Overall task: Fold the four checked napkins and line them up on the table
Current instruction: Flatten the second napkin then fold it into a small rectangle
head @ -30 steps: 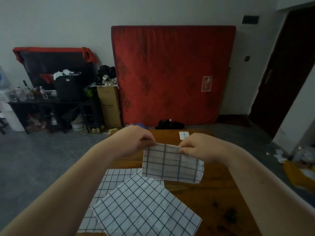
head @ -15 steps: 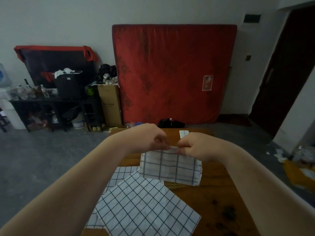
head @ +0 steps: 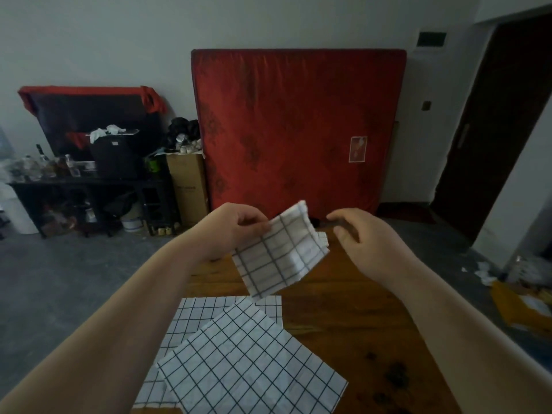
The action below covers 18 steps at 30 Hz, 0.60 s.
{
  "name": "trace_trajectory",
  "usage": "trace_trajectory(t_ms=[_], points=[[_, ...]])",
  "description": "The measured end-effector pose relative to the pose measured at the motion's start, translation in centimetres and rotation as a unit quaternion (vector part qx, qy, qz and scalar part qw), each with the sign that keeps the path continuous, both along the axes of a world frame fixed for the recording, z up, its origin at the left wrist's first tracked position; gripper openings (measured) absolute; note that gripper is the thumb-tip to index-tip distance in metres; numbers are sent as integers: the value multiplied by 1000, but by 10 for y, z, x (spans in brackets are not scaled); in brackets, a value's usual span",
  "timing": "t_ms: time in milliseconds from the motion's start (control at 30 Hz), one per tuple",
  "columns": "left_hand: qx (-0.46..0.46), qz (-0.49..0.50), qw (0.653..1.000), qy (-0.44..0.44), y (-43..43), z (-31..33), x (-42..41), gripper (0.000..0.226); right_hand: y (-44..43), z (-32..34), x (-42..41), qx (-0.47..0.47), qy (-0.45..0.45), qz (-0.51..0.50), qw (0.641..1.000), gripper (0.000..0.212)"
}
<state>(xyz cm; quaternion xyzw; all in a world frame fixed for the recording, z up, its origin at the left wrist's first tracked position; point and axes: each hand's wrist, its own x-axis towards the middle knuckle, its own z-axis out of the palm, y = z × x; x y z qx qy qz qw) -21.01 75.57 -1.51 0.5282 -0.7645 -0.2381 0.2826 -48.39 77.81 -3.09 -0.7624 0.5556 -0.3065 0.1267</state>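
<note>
The right hand point(head: 363, 237) has let go — open now; the left hand point(head: 236, 231) alone pinches the folded napkin point(head: 279, 252).

I see a red mattress point(head: 298, 130) at twelve o'clock, a cardboard box point(head: 187, 186) and a cluttered black shelf point(head: 89, 189) at ten o'clock.

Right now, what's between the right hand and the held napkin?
Head view: a small folded napkin, lying farther back on the table, shows in the gap between the right hand and the held napkin.
</note>
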Motion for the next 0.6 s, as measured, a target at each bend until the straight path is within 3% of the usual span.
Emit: trace_trajectory(t_ms=[67, 233, 367, 500, 600], points=[[-3, 12, 1000, 28, 2, -1, -1, 17, 9, -6, 11, -33, -20, 14, 999, 40], [-16, 14, 996, 89, 14, -1, -14, 14, 24, -17, 37, 9, -37, 62, 997, 66], [-36, 3, 991, 128, 24, -5, -25, 11, 24, -26, 48, 3, -75, 83, 994, 72], [-79, 3, 987, 142, 26, -16, -32, 8, 25, -29, 52, 3, -91, 90, 992, 44], [-137, 4, 982, 133, 26, -19, -34, 20, 26, -31, 52, -21, -91, 84, 992, 24]])
